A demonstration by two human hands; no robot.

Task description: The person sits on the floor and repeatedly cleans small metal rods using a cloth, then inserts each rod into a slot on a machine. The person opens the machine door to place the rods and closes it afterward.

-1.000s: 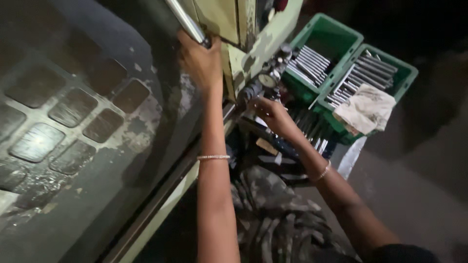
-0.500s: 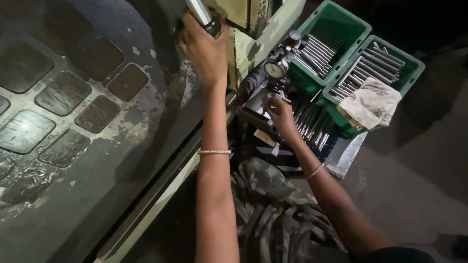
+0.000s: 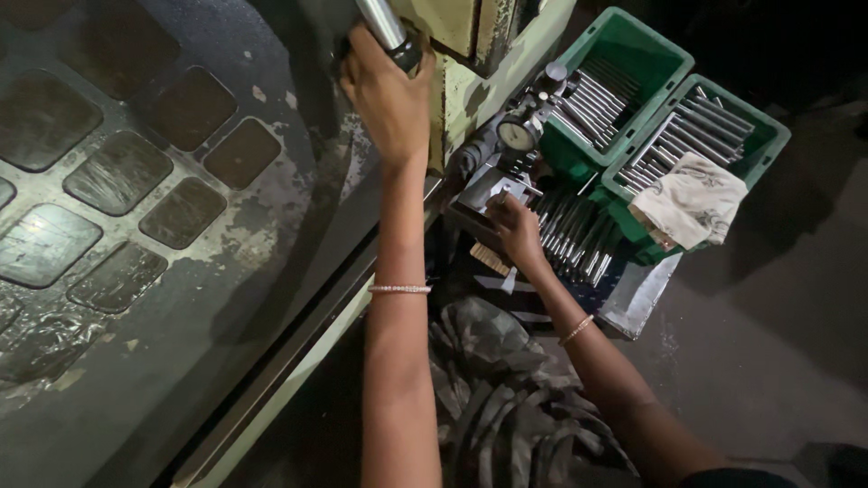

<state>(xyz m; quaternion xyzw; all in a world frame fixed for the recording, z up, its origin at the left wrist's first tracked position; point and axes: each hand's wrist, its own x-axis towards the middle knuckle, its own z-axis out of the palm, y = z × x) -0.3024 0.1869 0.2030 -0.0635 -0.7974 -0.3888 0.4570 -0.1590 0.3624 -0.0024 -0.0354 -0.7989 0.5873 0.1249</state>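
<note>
Big worn machine body [image 3: 163, 226] fills the left side. Two green crates [image 3: 633, 54] of steel rods [image 3: 588, 99] sit at right, a white rag [image 3: 692, 199] draped over one. Left hand [image 3: 389, 95] is wrapped tight around a shiny metal lever handle [image 3: 384, 27] up top. Right hand [image 3: 517, 230] rests on rods beside the dial gauge [image 3: 517, 136]; can't tell if it's actually pinching one.

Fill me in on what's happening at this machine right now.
A person stands at a worn pale-green machine. The left hand grips a shiny metal lever handle near its top. The right hand reaches down to a small metal fixture below a round dial gauge, beside a row of metal rods. Two green crates behind hold more rods, with a white rag draped over one.
</note>
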